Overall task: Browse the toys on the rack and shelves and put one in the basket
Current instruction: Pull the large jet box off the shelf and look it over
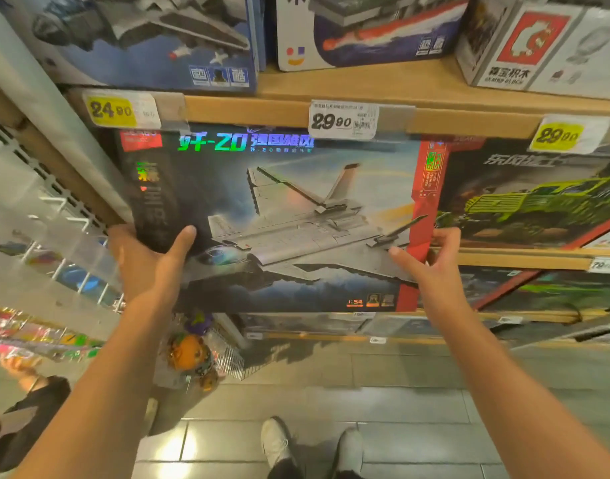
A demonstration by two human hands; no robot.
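At a toy store shelf (365,88) of light wood, two bare arms reach up to a large jet box (279,219) standing under it. Its front shows a grey brick-built fighter plane, shiny lettering reading "-20" among Chinese characters, and "1:54" near the lower edge. Left hand (148,264) grips the box's dark left side, thumb across the front and fingers wrapped behind. Right hand (435,261) holds the red right edge, thumb on the front, fingers curled round the side. Price tags on the shelf edge read "24.90" on yellow (111,110), "29.90" on white (343,121) and "29.90" on yellow (557,135). Just right of the jet box stands a box picturing a green truck (538,202). Below, a wire basket (227,357) holds an orange pumpkin toy (189,354) over the tiled floor.
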